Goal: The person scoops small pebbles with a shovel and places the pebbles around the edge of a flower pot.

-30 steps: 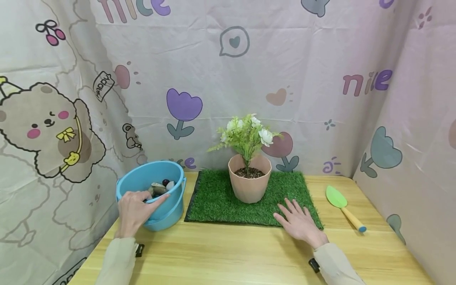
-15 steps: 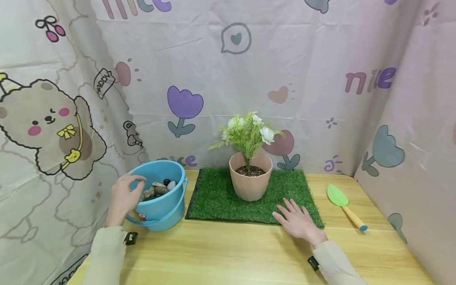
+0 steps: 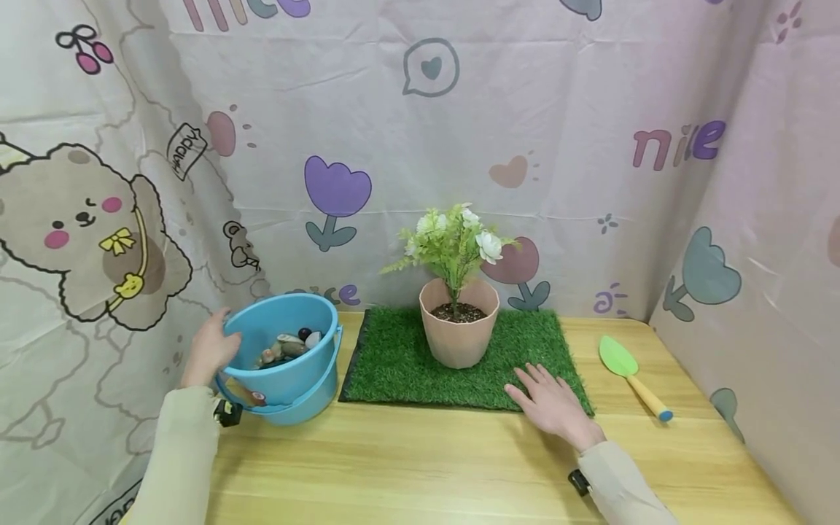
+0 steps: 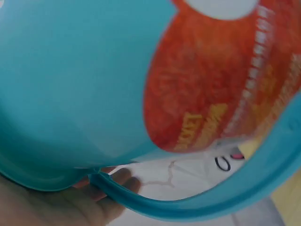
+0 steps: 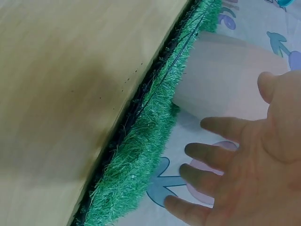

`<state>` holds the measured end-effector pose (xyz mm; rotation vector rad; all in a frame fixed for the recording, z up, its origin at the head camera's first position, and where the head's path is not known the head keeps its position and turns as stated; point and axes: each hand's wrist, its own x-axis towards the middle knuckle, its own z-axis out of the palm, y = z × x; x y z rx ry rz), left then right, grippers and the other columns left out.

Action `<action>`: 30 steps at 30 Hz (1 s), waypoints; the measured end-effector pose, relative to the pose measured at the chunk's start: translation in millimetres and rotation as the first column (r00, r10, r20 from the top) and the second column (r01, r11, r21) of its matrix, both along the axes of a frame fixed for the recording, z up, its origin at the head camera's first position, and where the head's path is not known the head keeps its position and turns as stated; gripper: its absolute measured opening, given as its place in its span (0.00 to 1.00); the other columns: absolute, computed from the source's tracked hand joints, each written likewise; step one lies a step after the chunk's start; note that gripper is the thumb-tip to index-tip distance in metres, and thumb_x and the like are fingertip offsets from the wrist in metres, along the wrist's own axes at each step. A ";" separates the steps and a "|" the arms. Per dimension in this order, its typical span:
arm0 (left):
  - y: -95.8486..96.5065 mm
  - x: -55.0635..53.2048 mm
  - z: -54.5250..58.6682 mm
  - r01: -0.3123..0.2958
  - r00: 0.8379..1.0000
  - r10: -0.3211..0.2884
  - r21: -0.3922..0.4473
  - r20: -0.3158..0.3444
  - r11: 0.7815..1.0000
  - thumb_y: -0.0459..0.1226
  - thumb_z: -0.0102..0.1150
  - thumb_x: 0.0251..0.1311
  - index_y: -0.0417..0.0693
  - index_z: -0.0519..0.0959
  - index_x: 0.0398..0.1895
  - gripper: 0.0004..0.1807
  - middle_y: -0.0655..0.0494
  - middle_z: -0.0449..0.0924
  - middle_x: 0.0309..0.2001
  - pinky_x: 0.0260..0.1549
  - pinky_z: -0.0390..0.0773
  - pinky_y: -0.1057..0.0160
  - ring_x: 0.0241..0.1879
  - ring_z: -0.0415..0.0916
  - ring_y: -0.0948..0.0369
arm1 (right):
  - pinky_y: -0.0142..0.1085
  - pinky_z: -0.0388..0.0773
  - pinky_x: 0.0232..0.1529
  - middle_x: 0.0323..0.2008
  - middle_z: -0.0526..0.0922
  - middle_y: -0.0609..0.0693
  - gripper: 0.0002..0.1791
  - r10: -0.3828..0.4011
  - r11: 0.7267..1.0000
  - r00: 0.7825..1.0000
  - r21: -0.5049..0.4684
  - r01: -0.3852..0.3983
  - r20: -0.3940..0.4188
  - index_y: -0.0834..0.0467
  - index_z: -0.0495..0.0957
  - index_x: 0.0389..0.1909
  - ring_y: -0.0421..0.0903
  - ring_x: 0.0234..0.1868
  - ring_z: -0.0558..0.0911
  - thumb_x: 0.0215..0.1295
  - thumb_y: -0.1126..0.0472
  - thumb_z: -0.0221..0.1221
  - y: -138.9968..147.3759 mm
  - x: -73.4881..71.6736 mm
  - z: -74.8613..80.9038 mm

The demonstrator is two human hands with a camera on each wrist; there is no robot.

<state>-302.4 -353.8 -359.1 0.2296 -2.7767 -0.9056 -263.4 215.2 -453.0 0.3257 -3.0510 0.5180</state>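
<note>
A light blue bucket (image 3: 289,397) with stones (image 3: 289,348) in its bottom stands at the left of the table. My left hand (image 3: 208,351) is at its left rim, thumb side toward the rim and fingertips partly hidden behind it. In the left wrist view, the fingers (image 4: 106,200) reach forward past the hinge of the bucket handle (image 4: 188,207), beside the bucket wall and its orange label (image 4: 202,94). My right hand (image 3: 554,405) lies palm down with spread fingers over the front right corner of the green turf mat (image 3: 394,372).
A pink pot (image 3: 457,339) with a white-flowered plant (image 3: 453,244) stands on the mat. Right of it lies a toy trowel (image 3: 633,379) with a green blade and yellow handle. Printed cloth (image 3: 571,95) hangs behind and at both sides of the wooden table (image 3: 407,467).
My left hand has left the front of the bucket rim, gone up and left, and come to the rim's left side. The right hand has stayed in place.
</note>
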 end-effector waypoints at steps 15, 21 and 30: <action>-12.0 14.0 6.8 0.015 0.986 -0.033 0.109 0.165 0.994 0.28 0.34 0.62 0.34 0.40 0.77 0.38 0.19 0.48 0.69 0.53 0.65 0.27 0.62 0.56 0.24 | 0.66 0.59 0.64 0.68 0.67 0.66 0.37 -0.033 0.999 0.997 0.002 0.033 -0.064 0.62 0.67 0.69 0.68 0.69 0.64 0.73 0.38 0.42 21.9 -1.1 -7.9; -15.0 21.6 4.4 0.069 0.989 -0.085 0.124 0.122 0.990 0.27 0.35 0.60 0.34 0.42 0.77 0.39 0.18 0.49 0.68 0.50 0.69 0.30 0.60 0.59 0.27 | 0.65 0.60 0.64 0.68 0.67 0.66 0.36 -0.032 0.999 0.998 -0.004 0.032 -0.058 0.62 0.66 0.70 0.68 0.68 0.65 0.73 0.39 0.43 25.7 0.5 -7.9; -28.1 38.5 1.7 0.198 0.977 -0.203 0.073 0.064 0.977 0.28 0.44 0.60 0.28 0.48 0.75 0.38 0.19 0.57 0.65 0.40 0.76 0.50 0.55 0.67 0.33 | 0.67 0.61 0.61 0.69 0.65 0.66 0.37 -0.031 0.999 0.999 -0.016 0.031 -0.035 0.57 0.60 0.74 0.67 0.69 0.65 0.73 0.37 0.41 26.6 0.1 -9.8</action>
